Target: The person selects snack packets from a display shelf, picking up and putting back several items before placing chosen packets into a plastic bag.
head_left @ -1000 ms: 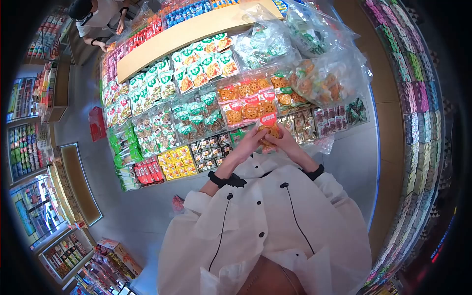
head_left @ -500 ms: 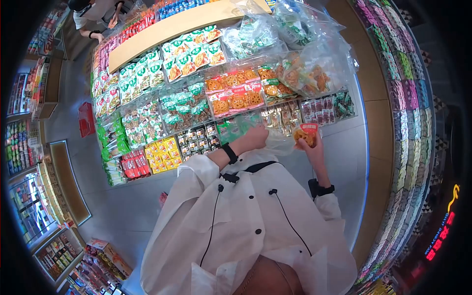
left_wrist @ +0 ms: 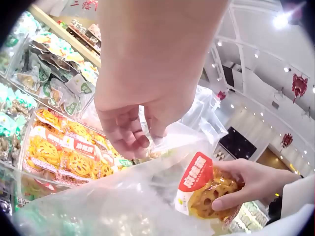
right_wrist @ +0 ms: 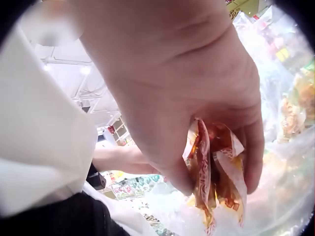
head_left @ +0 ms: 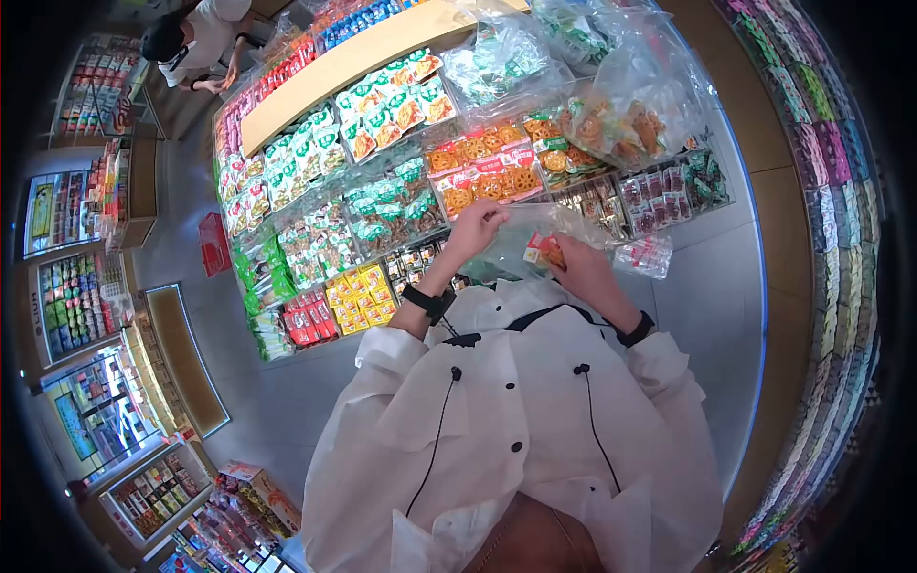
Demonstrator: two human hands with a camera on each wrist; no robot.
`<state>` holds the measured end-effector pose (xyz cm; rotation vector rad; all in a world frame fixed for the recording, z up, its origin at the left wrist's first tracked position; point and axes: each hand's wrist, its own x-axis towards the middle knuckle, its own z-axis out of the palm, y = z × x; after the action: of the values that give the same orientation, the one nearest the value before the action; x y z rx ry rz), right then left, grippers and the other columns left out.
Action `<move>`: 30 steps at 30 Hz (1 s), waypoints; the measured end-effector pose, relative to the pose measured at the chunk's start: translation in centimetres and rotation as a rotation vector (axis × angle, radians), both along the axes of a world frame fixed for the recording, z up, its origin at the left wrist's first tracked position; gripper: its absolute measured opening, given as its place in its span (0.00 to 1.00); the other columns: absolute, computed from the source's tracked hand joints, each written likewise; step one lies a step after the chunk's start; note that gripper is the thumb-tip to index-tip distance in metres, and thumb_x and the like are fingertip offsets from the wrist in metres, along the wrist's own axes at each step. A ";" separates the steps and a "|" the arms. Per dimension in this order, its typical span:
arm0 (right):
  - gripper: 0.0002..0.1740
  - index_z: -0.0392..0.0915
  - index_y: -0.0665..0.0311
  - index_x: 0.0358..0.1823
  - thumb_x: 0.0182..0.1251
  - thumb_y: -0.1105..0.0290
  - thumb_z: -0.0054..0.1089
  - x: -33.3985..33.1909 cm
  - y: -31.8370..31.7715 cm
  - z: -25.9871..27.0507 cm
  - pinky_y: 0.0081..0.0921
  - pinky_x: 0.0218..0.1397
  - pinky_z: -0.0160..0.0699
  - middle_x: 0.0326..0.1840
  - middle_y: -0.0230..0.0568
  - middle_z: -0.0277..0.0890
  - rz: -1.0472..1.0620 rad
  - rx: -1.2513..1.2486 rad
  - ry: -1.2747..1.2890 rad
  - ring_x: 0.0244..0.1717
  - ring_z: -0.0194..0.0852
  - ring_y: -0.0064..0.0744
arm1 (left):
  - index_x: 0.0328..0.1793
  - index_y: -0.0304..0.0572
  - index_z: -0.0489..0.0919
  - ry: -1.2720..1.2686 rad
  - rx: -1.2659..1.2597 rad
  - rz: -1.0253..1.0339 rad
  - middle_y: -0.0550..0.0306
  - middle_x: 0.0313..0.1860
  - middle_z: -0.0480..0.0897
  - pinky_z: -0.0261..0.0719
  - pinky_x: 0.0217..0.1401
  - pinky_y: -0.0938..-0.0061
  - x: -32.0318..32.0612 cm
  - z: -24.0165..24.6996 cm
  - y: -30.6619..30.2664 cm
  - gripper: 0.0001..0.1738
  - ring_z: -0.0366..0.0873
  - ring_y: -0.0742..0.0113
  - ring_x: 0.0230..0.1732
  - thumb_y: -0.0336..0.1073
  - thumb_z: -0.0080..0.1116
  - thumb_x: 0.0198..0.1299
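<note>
My left hand (head_left: 478, 227) pinches the rim of a clear plastic bag (left_wrist: 123, 201), which spreads toward the right hand. In my right hand (head_left: 585, 272) are packets of lotus root slices (left_wrist: 209, 189) with a red and white label. The right wrist view shows two packets (right_wrist: 216, 172) side by side between thumb and fingers. They overlap the bag's mouth in the head view, just right of the left hand. More packets of the same kind (head_left: 492, 175) lie in a display bin beyond the hands.
A wide counter of snack bins stands before me, with yellow boxes (head_left: 360, 294) and red packets (head_left: 310, 318) along its near edge. Filled clear bags (head_left: 626, 124) rest at its right end. Another person (head_left: 205, 48) stands at the far left; a red basket (head_left: 214, 244) is on the floor.
Both hands were together at the lotus root packet, then parted, the right carrying it out to the right. Now the right hand has come back left to the bag, whose rim the left holds higher.
</note>
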<state>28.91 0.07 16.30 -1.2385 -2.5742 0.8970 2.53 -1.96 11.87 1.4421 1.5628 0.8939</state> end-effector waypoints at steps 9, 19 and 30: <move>0.34 0.71 0.67 0.62 0.58 0.56 0.70 1.1 0.7 3.0 0.38 0.50 0.82 0.47 0.53 0.83 -0.125 -0.513 -0.010 0.46 0.84 0.48 | 0.40 0.33 0.81 -0.500 -0.156 0.007 0.62 0.37 0.82 0.76 0.46 0.77 -0.5 4.9 -3.9 0.13 0.78 0.74 0.41 0.36 0.53 0.74; 0.19 0.77 0.63 0.52 0.66 0.58 0.61 -0.8 -4.8 -0.4 0.44 0.44 0.82 0.40 0.53 0.83 0.020 -0.246 -0.241 0.43 0.85 0.50 | 0.39 0.33 0.85 -0.650 -0.318 0.000 0.65 0.27 0.80 0.72 0.37 0.81 7.2 7.9 -7.1 0.16 0.75 0.79 0.30 0.40 0.59 0.72; 0.17 0.77 0.57 0.56 0.68 0.63 0.57 -2.3 -9.0 3.2 0.50 0.45 0.81 0.50 0.51 0.79 0.214 -0.119 -0.371 0.43 0.84 0.56 | 0.39 0.37 0.85 -0.805 -0.255 0.190 0.66 0.27 0.79 0.70 0.32 0.81 5.7 7.5 -11.1 0.15 0.74 0.81 0.29 0.41 0.58 0.71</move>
<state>26.60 -8.96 19.53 -1.2835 -3.0318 0.9488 8.20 -13.05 19.33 0.6218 1.1384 1.1490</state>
